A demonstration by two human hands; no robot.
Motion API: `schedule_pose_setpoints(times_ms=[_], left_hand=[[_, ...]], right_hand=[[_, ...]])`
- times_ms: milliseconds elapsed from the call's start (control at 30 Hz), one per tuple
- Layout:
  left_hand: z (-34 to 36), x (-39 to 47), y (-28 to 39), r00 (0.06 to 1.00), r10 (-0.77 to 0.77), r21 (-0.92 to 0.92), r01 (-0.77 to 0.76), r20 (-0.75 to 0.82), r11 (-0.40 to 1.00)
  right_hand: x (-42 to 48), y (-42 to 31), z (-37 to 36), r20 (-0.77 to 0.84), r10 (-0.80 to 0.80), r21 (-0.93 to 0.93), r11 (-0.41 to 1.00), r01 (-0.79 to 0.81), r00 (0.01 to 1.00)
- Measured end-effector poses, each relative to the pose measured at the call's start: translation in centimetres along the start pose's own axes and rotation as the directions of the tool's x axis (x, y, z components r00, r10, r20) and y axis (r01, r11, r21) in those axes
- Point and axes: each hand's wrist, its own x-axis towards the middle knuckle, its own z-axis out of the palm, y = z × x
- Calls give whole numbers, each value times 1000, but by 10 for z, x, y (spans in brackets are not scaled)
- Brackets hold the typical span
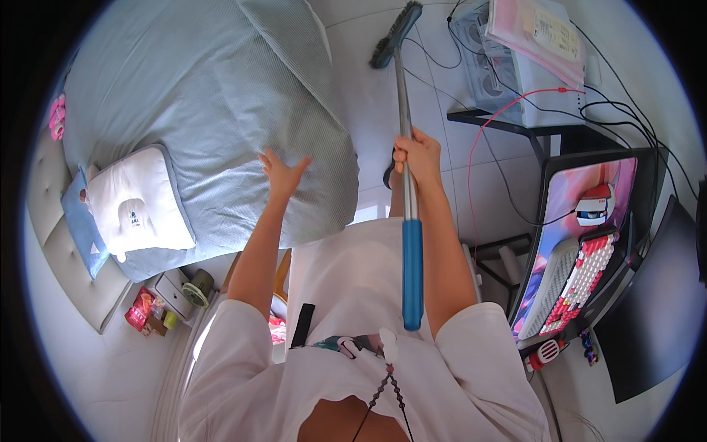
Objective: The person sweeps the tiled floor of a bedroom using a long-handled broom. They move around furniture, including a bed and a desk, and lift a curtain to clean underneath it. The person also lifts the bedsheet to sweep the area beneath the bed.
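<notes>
My right hand (pixel 418 157) grips the metal pole of a long-handled brush (pixel 404 99) in front of my body. The brush head (pixel 395 36), grey-blue with dark bristles, points away from me over the floor. The blue handle grip (pixel 412 271) reaches back towards my chest. My left hand (pixel 284 175) holds nothing, its fingers spread, above the near side of a bed (pixel 210 99) with a grey-green ribbed cover. Whether it touches the cover I cannot tell.
A white pillow (pixel 143 204) lies by the padded headboard (pixel 49 188). To my right stands a black desk with a keyboard (pixel 580 282), a mouse (pixel 595 204) and a monitor (pixel 652 298). Loose cables, one a red cable (pixel 500 113), hang over the tiled floor (pixel 364 105) beside a computer case (pixel 547 94).
</notes>
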Motion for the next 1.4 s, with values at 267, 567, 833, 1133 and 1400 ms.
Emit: schedule_pose_setpoints(times_ms=[267,567,833,1133,1400], left_hand=[[-5,82,57,964,-218,-115,237,153,965],[18,79,88,920,-385,227,361,70,904],[17,86,78,927,-363,271,328,89,905],[-23,69,69,976,204,320,-218,77,922],[-13,-13,230,441,277,-499,845,854,195]], right_hand=[[22,-21,-39,-18,-79,-203,976,73,997],[-25,-11,-100,-164,-45,-510,859,-46,985],[-26,-64,-70,-103,-47,-544,839,-16,994],[65,-56,-13,-50,-322,-718,670,190,945],[121,-33,53,56,-224,-571,792,215,973]])
